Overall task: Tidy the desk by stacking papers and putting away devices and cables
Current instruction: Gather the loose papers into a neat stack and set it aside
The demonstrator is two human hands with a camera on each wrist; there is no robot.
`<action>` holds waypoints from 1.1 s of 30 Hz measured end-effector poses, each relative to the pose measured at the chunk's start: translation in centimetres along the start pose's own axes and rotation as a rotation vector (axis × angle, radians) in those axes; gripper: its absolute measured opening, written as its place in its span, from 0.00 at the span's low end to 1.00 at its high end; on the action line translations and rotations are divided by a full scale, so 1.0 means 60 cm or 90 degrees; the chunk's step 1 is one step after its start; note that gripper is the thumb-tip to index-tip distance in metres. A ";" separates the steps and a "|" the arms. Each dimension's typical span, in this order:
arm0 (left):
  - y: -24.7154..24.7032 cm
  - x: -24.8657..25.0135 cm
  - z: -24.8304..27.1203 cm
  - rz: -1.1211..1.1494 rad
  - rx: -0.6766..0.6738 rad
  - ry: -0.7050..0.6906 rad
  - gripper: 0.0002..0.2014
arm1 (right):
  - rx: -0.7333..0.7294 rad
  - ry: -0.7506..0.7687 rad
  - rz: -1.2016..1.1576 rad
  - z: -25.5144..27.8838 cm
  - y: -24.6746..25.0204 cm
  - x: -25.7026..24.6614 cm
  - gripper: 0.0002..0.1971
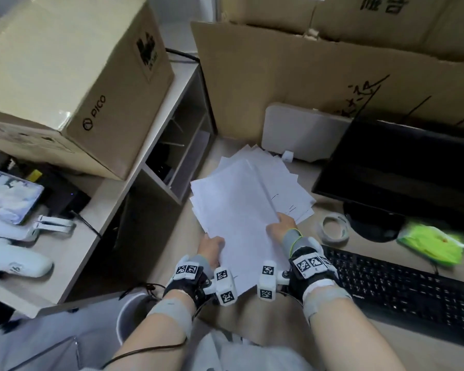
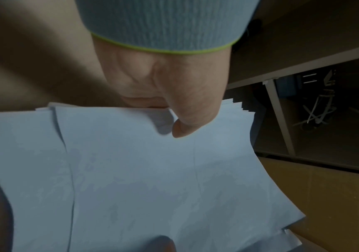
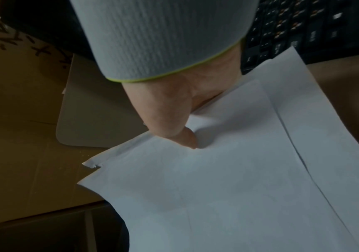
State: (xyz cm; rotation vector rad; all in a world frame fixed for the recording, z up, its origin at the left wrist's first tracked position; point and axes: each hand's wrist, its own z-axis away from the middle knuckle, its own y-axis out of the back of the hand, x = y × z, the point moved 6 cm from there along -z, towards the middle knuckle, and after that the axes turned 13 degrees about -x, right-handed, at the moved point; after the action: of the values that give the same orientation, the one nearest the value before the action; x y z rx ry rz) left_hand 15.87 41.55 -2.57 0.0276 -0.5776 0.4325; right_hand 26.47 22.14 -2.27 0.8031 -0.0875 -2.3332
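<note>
I have the stack of papers (image 1: 241, 210) in both hands at the middle of the head view, its long axis running from my lap at the lower centre up toward the upper right, the far sheets fanned out unevenly. My left hand (image 1: 210, 249) pinches the near left edge, thumb (image 2: 187, 122) pressed on top and fingers hidden under the sheets. My right hand (image 1: 281, 226) pinches the right edge the same way, thumb (image 3: 180, 134) on the top sheet.

At the left, an open shelf unit (image 1: 177, 145) holds dark items I cannot make out, and a PICO cardboard box (image 1: 73, 70) sits on the surface above it. Flattened cardboard (image 1: 292, 76) leans across the upper right, with a white flat device (image 1: 300, 129) standing against it.

On the pale desk (image 1: 172, 245) at the right are a black monitor (image 1: 402, 167), a black keyboard (image 1: 402, 293), a roll of tape (image 1: 334, 227) and a green packet (image 1: 431, 243).
</note>
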 end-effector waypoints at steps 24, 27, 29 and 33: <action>-0.024 0.115 -0.203 -0.227 0.164 0.115 0.38 | 0.107 -0.201 0.173 -0.214 0.123 -0.034 0.33; -0.017 0.100 -0.204 -0.200 0.147 0.100 0.40 | 0.049 -0.204 0.102 -0.194 0.094 -0.010 0.30; -0.017 0.086 -0.203 -0.137 0.108 0.104 0.37 | 0.035 -0.223 0.086 -0.177 0.077 0.007 0.33; -0.027 0.047 -0.173 -0.104 0.002 0.148 0.20 | -0.015 -0.272 0.021 -0.128 0.034 0.051 0.37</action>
State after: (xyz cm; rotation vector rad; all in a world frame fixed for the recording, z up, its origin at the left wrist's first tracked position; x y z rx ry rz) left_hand 24.08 42.69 -9.65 0.0271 -0.3428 0.2733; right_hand 30.21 19.78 -9.54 0.2776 -0.2549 -2.4323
